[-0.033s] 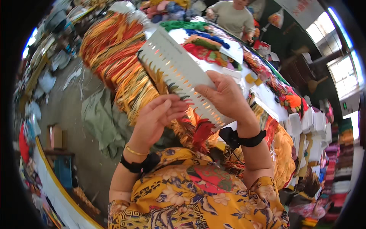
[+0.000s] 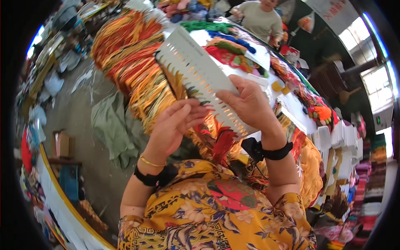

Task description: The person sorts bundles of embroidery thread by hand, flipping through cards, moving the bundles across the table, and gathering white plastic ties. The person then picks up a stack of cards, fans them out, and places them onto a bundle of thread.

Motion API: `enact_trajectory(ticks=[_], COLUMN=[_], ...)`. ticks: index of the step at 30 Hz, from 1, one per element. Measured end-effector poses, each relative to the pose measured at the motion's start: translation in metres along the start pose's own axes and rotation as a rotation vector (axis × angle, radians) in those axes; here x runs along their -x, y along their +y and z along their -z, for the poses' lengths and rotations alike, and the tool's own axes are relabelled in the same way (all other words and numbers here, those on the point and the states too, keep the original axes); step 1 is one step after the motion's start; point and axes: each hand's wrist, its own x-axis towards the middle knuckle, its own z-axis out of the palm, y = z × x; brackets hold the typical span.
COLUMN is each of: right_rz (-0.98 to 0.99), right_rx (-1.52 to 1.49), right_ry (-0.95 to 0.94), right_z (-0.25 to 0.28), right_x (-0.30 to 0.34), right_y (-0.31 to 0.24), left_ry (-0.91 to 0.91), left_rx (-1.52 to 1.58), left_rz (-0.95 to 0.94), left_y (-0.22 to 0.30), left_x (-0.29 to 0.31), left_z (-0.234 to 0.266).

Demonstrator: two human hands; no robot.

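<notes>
A long white card punched with rows of holes is held up at a slant before me. Coloured thread tufts hang along its lower-left edge, running from gold through dark green to red. My right hand grips the card's right edge, thumb on the face and fingers behind. My left hand is at the tufts by the middle of that edge, its fingers drawn together with the thumb against them. The fingertips partly hide the dark and red tufts. Below the card hangs a thicker red tuft.
Thick orange, red and yellow yarn hanks lie beyond the card. Green yarn and other skeins cover the white table. Across it is another person. A grey-green cloth lies on the left; white boxes are stacked at right.
</notes>
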Motion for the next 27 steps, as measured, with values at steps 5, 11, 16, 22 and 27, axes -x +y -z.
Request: enact_trajectory(ticks=[5,11,16,22,27], right_rz=[0.049,-0.194,-0.36,-0.121,-0.109], right_rx=[0.185,-0.296,-0.635,-0.552,-0.535], right_ry=[-0.042,-0.138,-0.119,-0.071,-0.013], right_z=[-0.04,-0.047,-0.033,-0.043,-0.035], right_x=[-0.002,-0.009,0.006,0.01,-0.003], right_y=[-0.027,0.015,0.064,0.094,0.123], left_ry=[0.209,0.261,0.356,0.433,0.395], left_rx=[0.073,0.226,0.366,0.388,0.393], left_rz=[-0.123,-0.238,-0.2,-0.229,-0.224], left_y=[-0.001,0.011,0.014,-0.001,-0.017], left_x=[0.006,-0.004,-0.021,-0.05,-0.073], left_z=[0.018,0.045,0.067,0.062,0.06])
